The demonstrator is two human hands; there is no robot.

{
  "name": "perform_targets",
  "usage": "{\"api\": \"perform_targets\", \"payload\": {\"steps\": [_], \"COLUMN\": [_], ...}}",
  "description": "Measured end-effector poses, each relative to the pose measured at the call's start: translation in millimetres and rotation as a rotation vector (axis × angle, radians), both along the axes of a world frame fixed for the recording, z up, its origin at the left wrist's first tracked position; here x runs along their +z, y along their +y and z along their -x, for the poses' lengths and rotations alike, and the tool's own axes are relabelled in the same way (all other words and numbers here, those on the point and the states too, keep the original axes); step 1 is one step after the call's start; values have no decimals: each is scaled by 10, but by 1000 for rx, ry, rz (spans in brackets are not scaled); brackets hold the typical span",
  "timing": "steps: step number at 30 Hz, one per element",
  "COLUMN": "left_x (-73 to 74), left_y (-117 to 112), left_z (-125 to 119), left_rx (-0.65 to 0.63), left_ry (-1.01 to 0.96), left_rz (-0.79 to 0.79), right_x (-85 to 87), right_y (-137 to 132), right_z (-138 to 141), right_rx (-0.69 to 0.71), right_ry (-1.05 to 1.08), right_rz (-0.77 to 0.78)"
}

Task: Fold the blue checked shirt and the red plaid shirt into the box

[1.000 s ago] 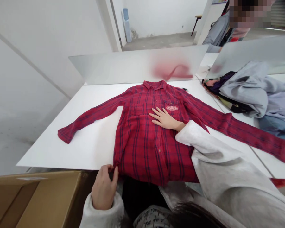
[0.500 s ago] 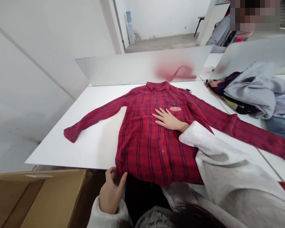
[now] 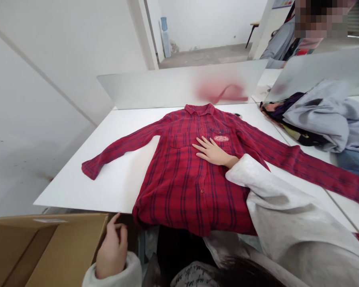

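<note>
A red plaid shirt (image 3: 185, 179) lies face up on the white table (image 3: 119, 187), sleeves spread to both sides, its hem hanging over the near edge. My right hand (image 3: 212, 152) rests flat on the shirt's chest, fingers stretched out, beside a white patch on the pocket. Below the table edge, my left hand (image 3: 112, 247) hangs with fingers loosely curled and nothing in them, just left of the shirt's lower left corner and next to the cardboard box (image 3: 48, 247).
A frosted divider panel (image 3: 155, 85) stands along the table's far edge. A heap of grey, blue and dark clothes (image 3: 320, 115) lies at the right. Another person (image 3: 290, 36) sits beyond the divider at the upper right.
My left hand has let go of the shirt's lower left corner and moved left and down toward the box. The hem corner now lies spread wider. My right hand stays put.
</note>
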State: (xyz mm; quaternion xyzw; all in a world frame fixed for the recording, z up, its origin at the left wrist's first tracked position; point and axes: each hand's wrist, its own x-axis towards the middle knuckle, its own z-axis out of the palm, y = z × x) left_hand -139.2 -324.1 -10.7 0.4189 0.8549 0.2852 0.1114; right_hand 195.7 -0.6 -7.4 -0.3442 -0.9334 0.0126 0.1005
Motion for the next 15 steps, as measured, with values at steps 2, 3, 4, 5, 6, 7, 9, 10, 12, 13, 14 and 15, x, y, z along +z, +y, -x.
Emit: {"api": "perform_targets", "payload": {"steps": [2,3,4,5,6,7,9,10,12,13,14,15], "left_x": [66,85,90,81,61,32,-22,-36,-13,30,96,185], "left_y": [45,103,180,267,356,435,526,523,415,317,202,80], "left_z": [3,-27,-78,-145,-219,-288,-361,-345,-189,-56,99,266], "left_rx": [-54,-117,-211,-332,-452,-556,-685,-720,-760,-771,-774,-763], "left_ry": [82,122,172,231,303,380,514,562,636,662,689,704], "left_rz": [-110,-177,-236,-270,-282,-272,-198,-147,-70,-37,-12,13], "right_x": [41,55,62,59,48,31,-15,-38,-77,-91,-101,-105], "right_y": [-17,-25,-31,-35,-36,-34,-22,-14,3,9,14,17], "right_z": [-3,-5,-7,-8,-10,-11,-13,-14,-17,-18,-20,-23], "right_rx": [26,43,60,73,80,82,77,74,69,67,64,60], "right_ry": [42,59,68,68,57,35,-14,-32,-49,-51,-54,-61], "right_rz": [-19,-31,-44,-51,-49,-35,14,39,67,72,76,83]}}
